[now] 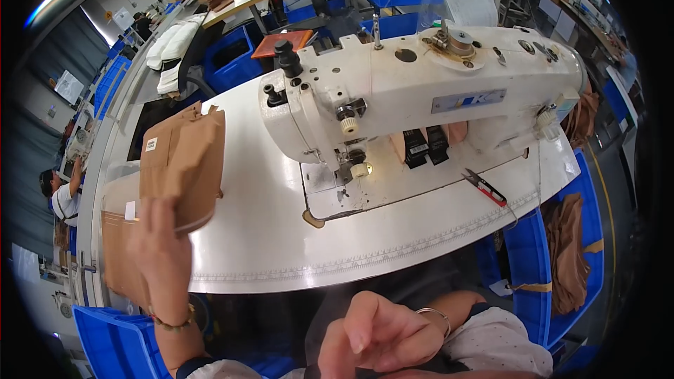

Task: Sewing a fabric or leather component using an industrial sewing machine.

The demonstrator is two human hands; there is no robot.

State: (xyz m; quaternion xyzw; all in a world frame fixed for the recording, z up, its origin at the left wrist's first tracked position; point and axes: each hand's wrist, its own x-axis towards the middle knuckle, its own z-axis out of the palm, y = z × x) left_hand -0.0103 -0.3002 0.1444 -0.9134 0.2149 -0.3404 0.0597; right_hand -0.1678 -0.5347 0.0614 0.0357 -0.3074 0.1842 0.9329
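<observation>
My left hand [163,256] reaches out over the left end of the white sewing table [260,238] and rests on a stack of brown fabric pieces [184,158] lying there. The fingers lie on the lower edge of the stack; a firm grip cannot be made out. My right hand [375,337] hangs low in front of my body, below the table edge, fingers loosely curled with nothing in them. A white industrial sewing machine [414,91] stands in the middle of the table, its needle area [354,165] apart from both hands.
Small red-handled thread snips [486,188] lie on the table right of the needle. Blue plastic bins [533,267] at right hold more brown fabric [567,253]; another blue bin [116,344] is at lower left. Another person [60,196] works far left. More tables and bins stand behind.
</observation>
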